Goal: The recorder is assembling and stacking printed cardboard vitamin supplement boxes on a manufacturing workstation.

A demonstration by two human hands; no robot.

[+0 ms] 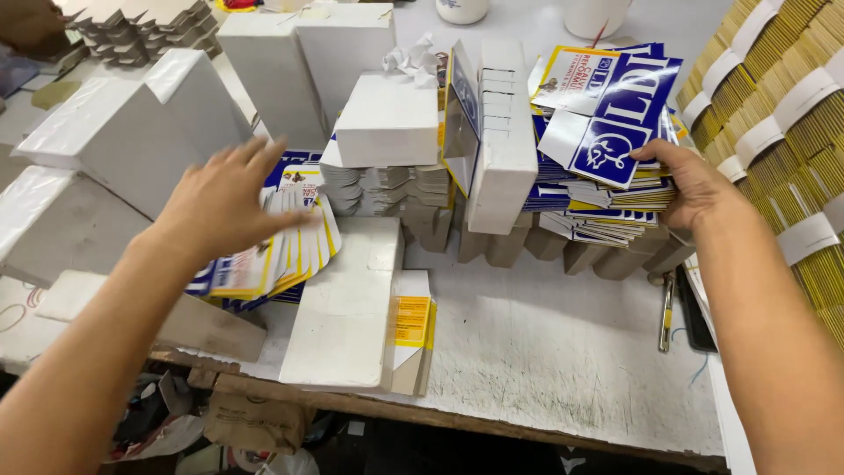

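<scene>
My left hand (224, 198) hovers with fingers spread just above a fanned pile of flat printed cards (277, 255), blue, yellow and white, on the left of the worktable (545, 352). My right hand (694, 180) rests on the right edge of a tall stack of blue and white printed sheets (607, 167), fingers curled around several of them. Between the two piles stand white box blocks (501, 141) and a white block (387, 119) on stacked folded cardboard.
A flat white board (347, 303) and a small yellow-labelled carton (411, 330) lie near the front edge. Large white wrapped bundles (132, 123) fill the left. Banded yellow stacks (791, 114) line the right. A pen-like tool (667, 312) lies by my right forearm.
</scene>
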